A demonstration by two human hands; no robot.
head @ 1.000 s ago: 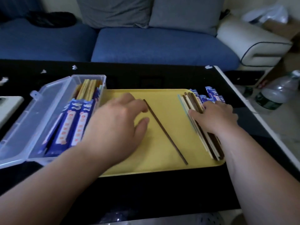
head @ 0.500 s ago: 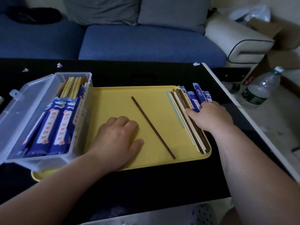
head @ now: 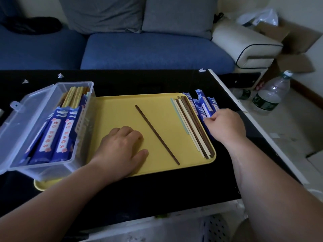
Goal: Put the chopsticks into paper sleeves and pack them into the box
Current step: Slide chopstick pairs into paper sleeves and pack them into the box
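The job looks roughly midway. On the near left, the clear plastic box stands open with its right edge over the yellow tray, and several sleeved chopsticks in blue paper already lie inside; some bare yellowish sticks show at its far end. Still to pack: one dark chopstick lying slantwise alone in the middle of the tray, a row of loose chopsticks along the tray's right edge, and just beyond that edge, on the black table, the empty paper sleeves. The left hand rests palm down on the near part of the tray, fingers relaxed and slightly bent, holding nothing, just beside the lone chopstick. Farther off, the right hand has its fingers curled onto the near ends of the empty sleeves, apparently pinching one to draw it out.
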